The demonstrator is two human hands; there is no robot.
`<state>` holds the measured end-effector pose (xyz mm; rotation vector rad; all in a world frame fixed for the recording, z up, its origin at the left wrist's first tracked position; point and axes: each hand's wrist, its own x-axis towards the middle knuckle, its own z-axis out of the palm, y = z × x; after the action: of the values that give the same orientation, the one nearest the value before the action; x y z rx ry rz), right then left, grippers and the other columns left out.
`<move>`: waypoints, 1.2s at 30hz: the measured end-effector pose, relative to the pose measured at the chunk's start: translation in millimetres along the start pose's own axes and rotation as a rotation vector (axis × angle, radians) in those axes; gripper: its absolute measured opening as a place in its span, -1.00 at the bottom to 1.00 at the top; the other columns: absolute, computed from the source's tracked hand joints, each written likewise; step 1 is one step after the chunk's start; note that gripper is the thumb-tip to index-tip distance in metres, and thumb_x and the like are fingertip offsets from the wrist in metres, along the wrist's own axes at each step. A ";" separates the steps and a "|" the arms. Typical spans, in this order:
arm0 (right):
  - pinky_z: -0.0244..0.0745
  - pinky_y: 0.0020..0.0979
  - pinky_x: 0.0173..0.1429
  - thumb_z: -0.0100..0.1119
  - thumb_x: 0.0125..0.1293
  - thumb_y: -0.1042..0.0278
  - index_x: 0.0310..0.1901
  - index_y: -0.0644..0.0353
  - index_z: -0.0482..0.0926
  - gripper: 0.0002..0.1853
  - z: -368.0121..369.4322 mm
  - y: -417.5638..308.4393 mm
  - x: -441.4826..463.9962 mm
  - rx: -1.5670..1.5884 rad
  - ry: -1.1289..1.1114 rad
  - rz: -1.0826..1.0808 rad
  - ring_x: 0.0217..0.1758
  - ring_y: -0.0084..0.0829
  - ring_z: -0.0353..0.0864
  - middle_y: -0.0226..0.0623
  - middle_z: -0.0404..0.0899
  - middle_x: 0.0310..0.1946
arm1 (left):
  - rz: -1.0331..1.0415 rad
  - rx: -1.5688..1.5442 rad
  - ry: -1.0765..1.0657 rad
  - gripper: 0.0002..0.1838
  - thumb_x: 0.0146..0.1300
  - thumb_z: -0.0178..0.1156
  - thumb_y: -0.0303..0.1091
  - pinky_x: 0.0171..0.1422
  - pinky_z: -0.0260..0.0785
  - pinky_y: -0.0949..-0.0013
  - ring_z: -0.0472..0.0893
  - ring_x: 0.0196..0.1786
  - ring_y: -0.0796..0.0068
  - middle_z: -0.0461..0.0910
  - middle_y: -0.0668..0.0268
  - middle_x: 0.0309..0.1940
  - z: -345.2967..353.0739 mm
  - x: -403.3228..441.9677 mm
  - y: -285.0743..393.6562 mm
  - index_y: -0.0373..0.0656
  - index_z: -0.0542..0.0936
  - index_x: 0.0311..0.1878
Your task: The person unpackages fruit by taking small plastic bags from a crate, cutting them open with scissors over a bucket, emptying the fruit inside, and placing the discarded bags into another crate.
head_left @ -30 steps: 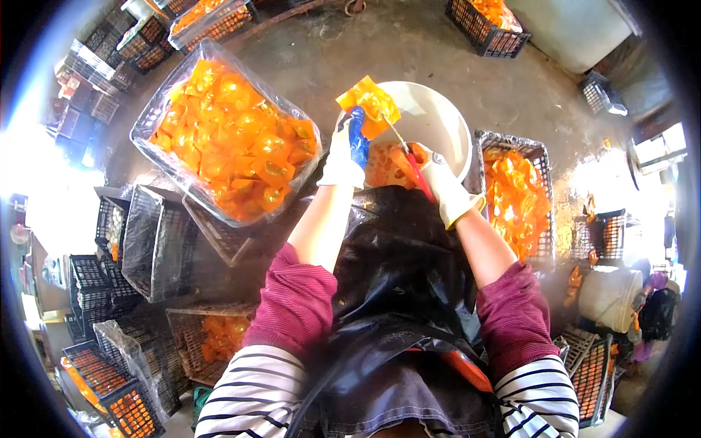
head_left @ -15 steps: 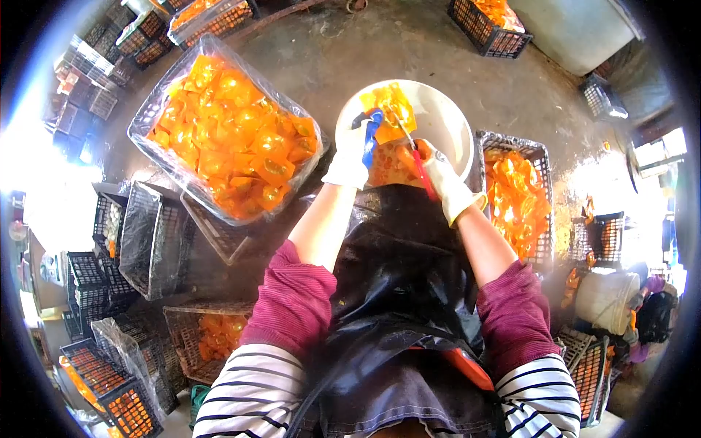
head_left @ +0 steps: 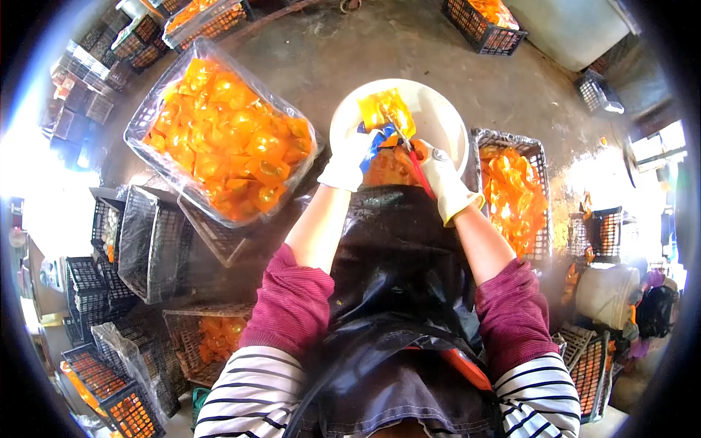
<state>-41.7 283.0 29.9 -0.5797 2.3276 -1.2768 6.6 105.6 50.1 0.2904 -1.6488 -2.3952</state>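
My left hand [head_left: 355, 157], in a white glove with blue on the fingers, is closed on a shiny, translucent orange-yellow sheet-like piece [head_left: 381, 109]. It holds the piece over a round white tub [head_left: 445, 120]. My right hand [head_left: 442, 179], in a white glove with a yellow cuff, is wrapped round red-handled scissors [head_left: 420, 171]. The metal blades point up and left, against the piece. Small orange bits [head_left: 387, 169] lie in the near part of the tub. What exactly the piece is made of I cannot make out.
Left of the tub, a plastic-lined crate [head_left: 142, 131] is heaped with orange pieces. Another crate [head_left: 540, 146] of them stands close on the right. Black crates [head_left: 157, 244] are stacked at the left. A white bucket [head_left: 606, 296] and a person's dark clothing [head_left: 657, 315] are at the far right.
The orange piece has turned and shifted slightly left in my left hand. The left glove's fingers have changed their hold. My right hand keeps the scissors at the piece.
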 end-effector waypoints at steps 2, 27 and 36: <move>0.43 -0.38 -0.06 0.16 0.34 0.23 0.00 0.17 0.54 -0.72 4.3 8.2 3.1 0.000 0.086 -0.116 -0.17 -0.36 0.56 -0.19 0.63 -0.24 | -0.047 0.021 -0.003 -0.58 0.23 0.27 -0.49 0.08 0.50 0.47 0.58 0.01 0.42 0.57 0.21 0.00 -4.7 -1.2 -2.9 -0.22 0.48 0.17; 0.42 -0.58 -0.44 0.19 0.35 0.26 -0.02 0.13 0.58 -0.77 -17.0 -40.2 -17.6 0.199 -0.099 0.119 -0.47 -0.63 0.50 -0.48 0.56 -0.42 | 0.028 0.151 0.208 -0.65 0.37 0.17 -0.29 -0.25 0.48 0.51 0.58 -0.30 0.56 0.62 0.28 -0.24 1.1 6.9 -12.2 -0.31 0.53 0.11; 0.48 -0.30 -0.22 0.03 0.37 0.12 -0.05 0.11 0.59 -0.70 -20.2 -22.7 -10.8 -0.098 0.053 0.014 -0.33 -0.25 0.63 -0.12 0.64 -0.35 | -0.289 -0.371 0.002 -0.58 0.28 0.27 -0.33 0.00 0.60 0.31 0.59 -0.01 0.32 0.53 0.18 0.00 7.9 -10.1 2.5 -0.32 0.48 0.14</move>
<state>-40.3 291.5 61.0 -0.5662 2.4446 -1.1917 14.3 114.7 55.6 0.4913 -1.1913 -2.8466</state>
